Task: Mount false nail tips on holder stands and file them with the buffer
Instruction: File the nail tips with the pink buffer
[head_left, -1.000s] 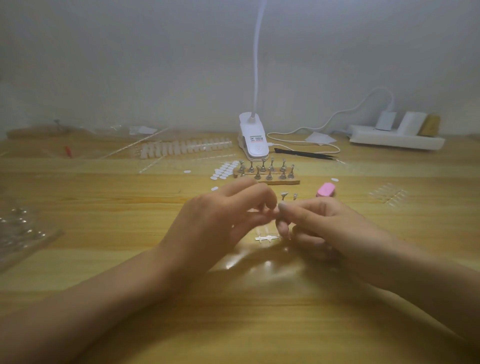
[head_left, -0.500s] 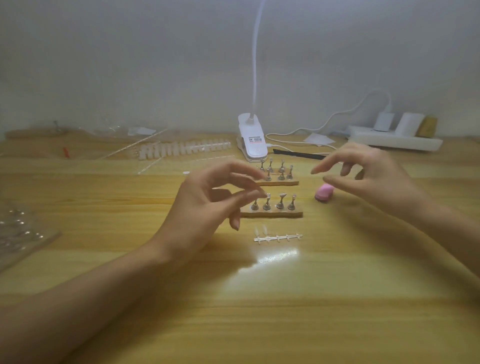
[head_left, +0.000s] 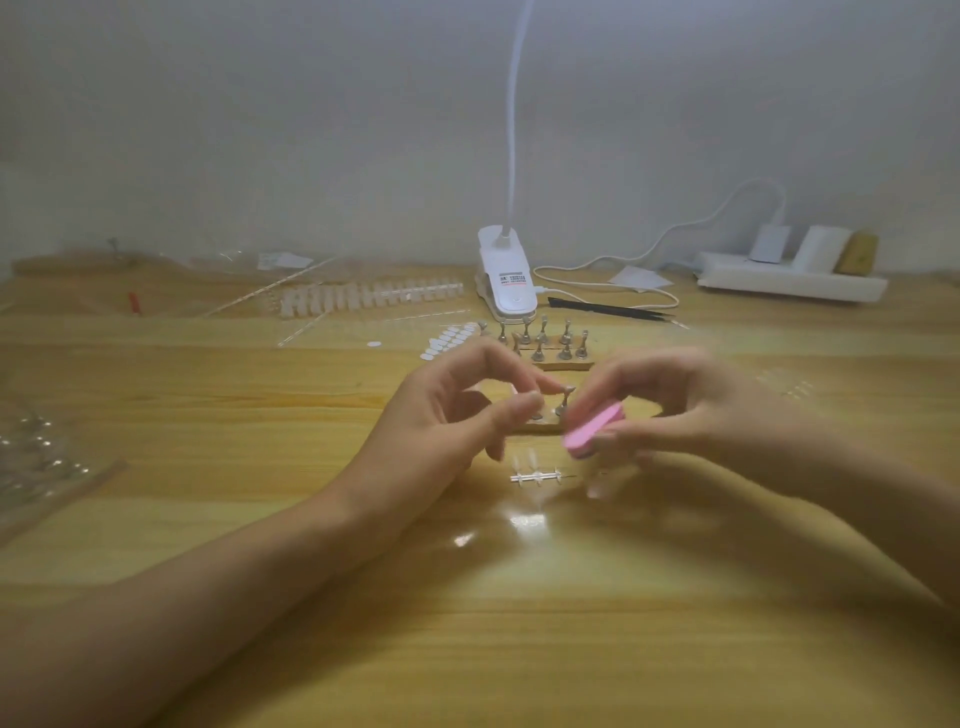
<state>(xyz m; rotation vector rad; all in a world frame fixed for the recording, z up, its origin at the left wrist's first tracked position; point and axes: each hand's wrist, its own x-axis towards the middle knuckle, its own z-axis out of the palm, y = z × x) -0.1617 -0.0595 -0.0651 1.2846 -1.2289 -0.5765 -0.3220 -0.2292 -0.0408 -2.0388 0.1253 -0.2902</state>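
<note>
R hand (head_left: 691, 410) grips the pink buffer (head_left: 592, 428), fingers (head_left: 618, 382) on top and thumb underneath, clamped on it. The buffer is tilted, its near end pointing down and toward the L hand, just off the counter (head_left: 208, 415).

L hand (head_left: 447, 415) sits beside it w/ fingers (head_left: 522, 404) curled over the near rack (head_left: 540, 427), a small wooden strip w/ metal stands. Thumb is in front of the stands and forefinger reaches over them; they're a little apart. Too blurred to tell whether they actually pinch a stand. One stand (head_left: 566, 400) shows btwn the two hands, its top close to the buffer; can't tell if they touch.

A 2nd rack (head_left: 550, 345) w/ more stands is further back, apart from the hands. A clear strip of nail tips (head_left: 535, 475) lies on the counter just in front of the hands.

Toward the back: white clip lamp (head_left: 506, 280) at centre, black tweezers (head_left: 608, 307) beside it, and a power strip (head_left: 789, 280) far R by the wall. White oval stickers (head_left: 452, 338) lie L of the 2nd rack, w/ a long row of nail tips (head_left: 363, 299) beyond them. Crumpled clear plastic (head_left: 31, 457) sits at the L edge.
</note>
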